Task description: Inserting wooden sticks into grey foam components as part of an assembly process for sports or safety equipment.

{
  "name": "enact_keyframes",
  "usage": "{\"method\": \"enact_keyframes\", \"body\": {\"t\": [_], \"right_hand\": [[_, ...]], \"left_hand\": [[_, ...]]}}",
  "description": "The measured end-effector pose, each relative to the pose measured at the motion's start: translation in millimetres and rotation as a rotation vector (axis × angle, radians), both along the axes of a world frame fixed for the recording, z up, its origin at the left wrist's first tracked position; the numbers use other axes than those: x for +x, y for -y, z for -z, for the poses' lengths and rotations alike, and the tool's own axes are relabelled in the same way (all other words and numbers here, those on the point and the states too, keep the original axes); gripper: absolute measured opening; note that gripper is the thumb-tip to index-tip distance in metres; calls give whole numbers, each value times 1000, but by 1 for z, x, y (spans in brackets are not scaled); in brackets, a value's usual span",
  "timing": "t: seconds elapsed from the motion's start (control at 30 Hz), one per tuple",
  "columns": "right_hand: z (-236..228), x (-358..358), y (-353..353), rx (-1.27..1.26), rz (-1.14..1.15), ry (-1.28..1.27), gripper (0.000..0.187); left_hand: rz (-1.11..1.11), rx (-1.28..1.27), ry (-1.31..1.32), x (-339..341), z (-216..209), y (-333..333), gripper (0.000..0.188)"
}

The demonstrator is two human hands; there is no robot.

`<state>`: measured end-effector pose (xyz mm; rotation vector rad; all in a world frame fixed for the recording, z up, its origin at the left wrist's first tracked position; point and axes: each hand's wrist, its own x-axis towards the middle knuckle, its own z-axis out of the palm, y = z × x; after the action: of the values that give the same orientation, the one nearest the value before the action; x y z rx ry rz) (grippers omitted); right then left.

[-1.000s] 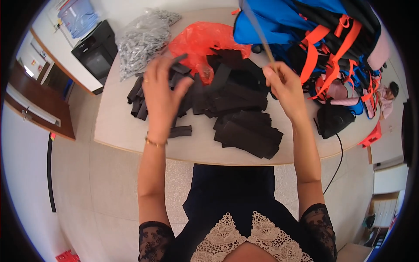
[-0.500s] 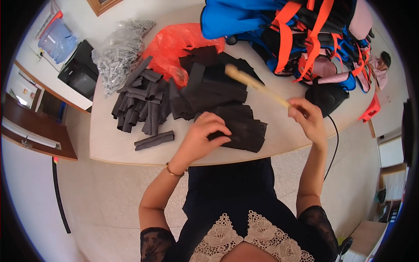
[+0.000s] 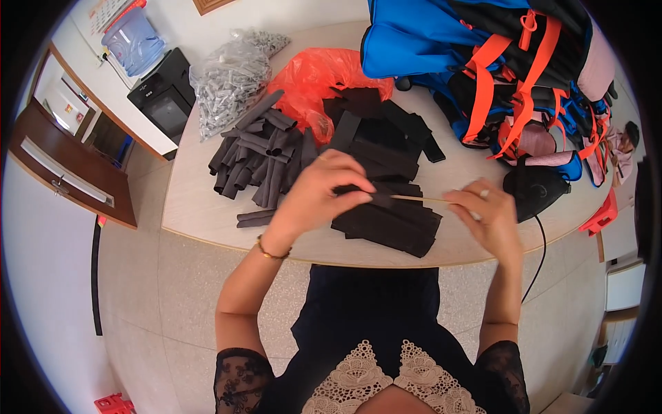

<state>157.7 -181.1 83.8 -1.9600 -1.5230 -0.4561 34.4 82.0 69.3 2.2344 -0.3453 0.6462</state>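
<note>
Above the near part of the table, my left hand [image 3: 323, 190] pinches the edge of a dark fabric piece [image 3: 381, 199] between thumb and fingers. From the other side, my right hand [image 3: 488, 215] grips a thin, light wooden stick [image 3: 422, 199], seen nearly edge-on. The stick's left end meets the dark fabric; whether it lies inside or against it I cannot tell. Below both hands is a stack of flat dark fabric pieces [image 3: 393, 229]. Beyond it lie more dark pieces [image 3: 383, 148]. Left of these is a heap of rolled dark fabric tubes [image 3: 258, 152], with one tube [image 3: 254, 219] nearer the table edge.
A red plastic bag [image 3: 303, 76] and a clear bag of small grey pieces [image 3: 231, 86] stand at the back left. Blue and black bags with orange straps [image 3: 496, 76] crowd the back right. A black object with a cord [image 3: 534, 190] sits near the table's right edge.
The stick has swung from a raised slant to nearly level, with its tip now at the fabric. My left hand has lifted a dark fabric piece off the stack. The view has shifted slightly.
</note>
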Motion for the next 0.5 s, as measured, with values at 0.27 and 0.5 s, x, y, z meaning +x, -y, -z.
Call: {"method": "enact_keyframes", "body": {"t": [0.27, 0.5], "right_hand": [[57, -20, -41, 37, -217, -1039, 21], [79, -70, -73, 156, -90, -640, 17]], "left_hand": [[-347, -505, 603, -24, 20, 24, 69], [270, -1630, 161, 2, 90, 71, 30]]}}
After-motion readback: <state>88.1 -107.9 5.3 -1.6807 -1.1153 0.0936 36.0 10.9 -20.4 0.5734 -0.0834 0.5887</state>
